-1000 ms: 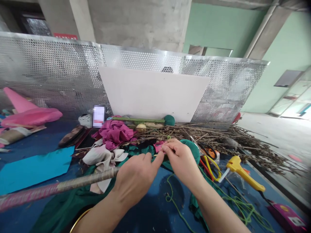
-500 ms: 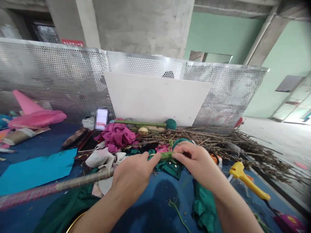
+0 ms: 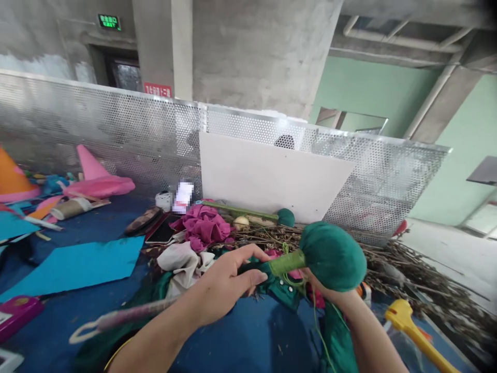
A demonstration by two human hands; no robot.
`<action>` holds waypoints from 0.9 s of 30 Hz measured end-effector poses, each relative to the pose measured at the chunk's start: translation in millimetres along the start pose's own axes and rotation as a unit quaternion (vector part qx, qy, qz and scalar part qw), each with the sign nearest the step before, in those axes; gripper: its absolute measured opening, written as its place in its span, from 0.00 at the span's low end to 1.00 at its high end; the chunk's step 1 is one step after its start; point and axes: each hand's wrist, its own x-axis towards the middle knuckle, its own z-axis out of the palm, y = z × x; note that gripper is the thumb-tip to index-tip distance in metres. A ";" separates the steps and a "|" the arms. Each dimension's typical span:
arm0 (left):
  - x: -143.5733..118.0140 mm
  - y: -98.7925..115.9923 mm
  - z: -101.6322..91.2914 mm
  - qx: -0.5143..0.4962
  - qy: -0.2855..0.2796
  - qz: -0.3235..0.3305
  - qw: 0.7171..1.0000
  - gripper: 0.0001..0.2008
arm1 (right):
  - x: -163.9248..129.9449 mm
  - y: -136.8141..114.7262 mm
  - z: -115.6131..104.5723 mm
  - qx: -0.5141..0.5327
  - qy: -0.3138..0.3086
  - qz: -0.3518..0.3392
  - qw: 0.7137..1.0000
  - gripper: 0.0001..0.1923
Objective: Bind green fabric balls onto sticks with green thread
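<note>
Head view: my right hand (image 3: 330, 295) fingers clamped under round green fabric ball (image 3: 334, 255); my left hand (image 3: 223, 287) fingers pinching its green wrapped stem (image 3: 286, 262), above blue table (image 3: 248, 336).

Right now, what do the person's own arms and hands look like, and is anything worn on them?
Both forearms are bare, with no sleeves or gloves. The left hand has a thin gold-coloured bangle far up the forearm. The right hand shows nothing worn; no rings are visible.

We find bare blue table (image 3: 248, 336) before us; dry brown twigs (image 3: 407, 280) and crumpled magenta cloth (image 3: 202, 228) block beyond.
</note>
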 end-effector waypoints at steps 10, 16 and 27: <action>9.0 -11.5 -3.0 -0.173 0.032 0.009 0.984 0.12 | -42.2 -66.9 59.6 0.208 -0.201 0.108 0.951 0.17; 15.0 -17.9 -4.4 -0.252 0.028 -0.013 0.967 0.16 | -51.7 -71.1 45.1 0.032 -0.048 -0.113 0.992 0.11; 20.3 -21.5 11.9 -0.272 -0.040 -0.076 0.958 0.23 | -52.3 -75.5 61.8 0.461 0.004 0.087 0.883 0.20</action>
